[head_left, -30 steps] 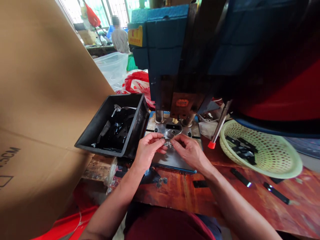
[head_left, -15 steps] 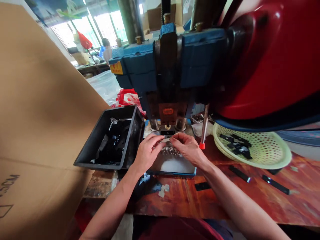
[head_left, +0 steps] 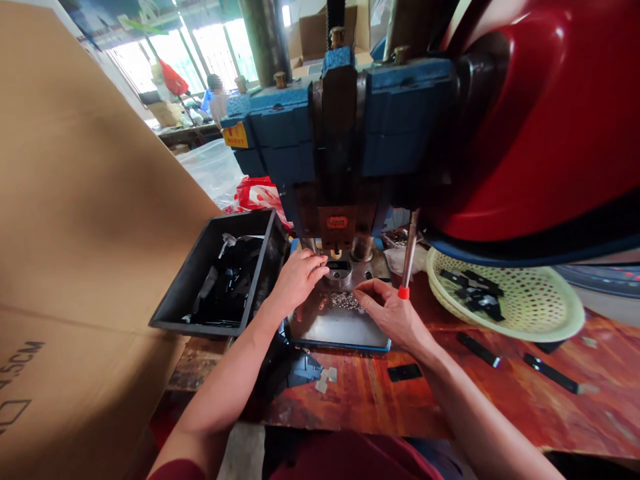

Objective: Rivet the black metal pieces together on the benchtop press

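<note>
My left hand [head_left: 299, 275] reaches forward to the die under the blue press head [head_left: 340, 133], its fingertips at a small dark piece [head_left: 339, 265] on the die; whether it grips that piece I cannot tell. My right hand [head_left: 387, 308] rests on the steel base plate [head_left: 340, 323], fingers curled beside a little heap of small shiny metal parts [head_left: 344, 301]. A rod with a red tip [head_left: 406, 267] hangs just right of my right hand.
A black bin [head_left: 220, 280] of dark strips stands left of the press. A pale green basket [head_left: 505, 297] with black strips is at the right. Loose black strips [head_left: 550, 371] lie on the wooden bench. A large cardboard sheet [head_left: 90, 233] fills the left. A person stands far back.
My hands have parted: the left moved forward to the die, the right drew back to the heap of small parts. Earlier both pinched something together over the plate.
</note>
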Demonstrator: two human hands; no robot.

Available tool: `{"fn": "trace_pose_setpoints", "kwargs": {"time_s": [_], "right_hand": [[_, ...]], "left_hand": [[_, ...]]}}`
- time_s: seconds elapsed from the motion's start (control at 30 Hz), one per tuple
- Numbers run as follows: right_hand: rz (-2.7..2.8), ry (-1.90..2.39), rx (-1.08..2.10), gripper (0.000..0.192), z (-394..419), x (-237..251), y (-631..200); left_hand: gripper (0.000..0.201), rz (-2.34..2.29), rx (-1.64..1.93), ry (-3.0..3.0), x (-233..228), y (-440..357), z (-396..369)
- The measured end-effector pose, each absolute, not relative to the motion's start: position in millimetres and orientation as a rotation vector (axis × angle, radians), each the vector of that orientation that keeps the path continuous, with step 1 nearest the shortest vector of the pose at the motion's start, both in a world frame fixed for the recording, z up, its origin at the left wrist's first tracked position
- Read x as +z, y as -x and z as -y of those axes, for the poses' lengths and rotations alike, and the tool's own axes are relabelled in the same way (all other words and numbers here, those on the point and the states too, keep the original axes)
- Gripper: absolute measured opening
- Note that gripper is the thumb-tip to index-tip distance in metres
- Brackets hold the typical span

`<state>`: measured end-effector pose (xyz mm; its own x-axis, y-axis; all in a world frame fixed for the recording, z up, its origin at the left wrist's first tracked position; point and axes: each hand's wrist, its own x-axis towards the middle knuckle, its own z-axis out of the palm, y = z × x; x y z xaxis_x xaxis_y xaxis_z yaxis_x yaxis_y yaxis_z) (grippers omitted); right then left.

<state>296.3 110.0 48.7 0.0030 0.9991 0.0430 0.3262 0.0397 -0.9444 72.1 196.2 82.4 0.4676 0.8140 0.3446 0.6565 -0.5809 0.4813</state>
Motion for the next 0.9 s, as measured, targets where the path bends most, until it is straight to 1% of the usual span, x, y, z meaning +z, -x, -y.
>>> {"fn": "trace_pose_setpoints", "kwargs": {"time_s": [0.23,0.43,0.6,0.9], "right_hand": [[1.524,1.413,0.955,0.037,-108,50,-293],[1.553,1.427,0.91,0.037,-102,48,-298],[1.551,1.438,0.886,0.037,-101,47,-303],[1.566,1.451,0.893,0.037,-102,46,-303]], "left_hand": [[0.024,-1.229,0.798,-2.394,82,-71,-197],[0.027,-1.201,0.956,-2.558,77,-72,-188],[0.028,-1.137,0.919,-2.728,76,-71,-186],[0.028,-1.13,0.879,-2.739,77,-72,-190]]}}
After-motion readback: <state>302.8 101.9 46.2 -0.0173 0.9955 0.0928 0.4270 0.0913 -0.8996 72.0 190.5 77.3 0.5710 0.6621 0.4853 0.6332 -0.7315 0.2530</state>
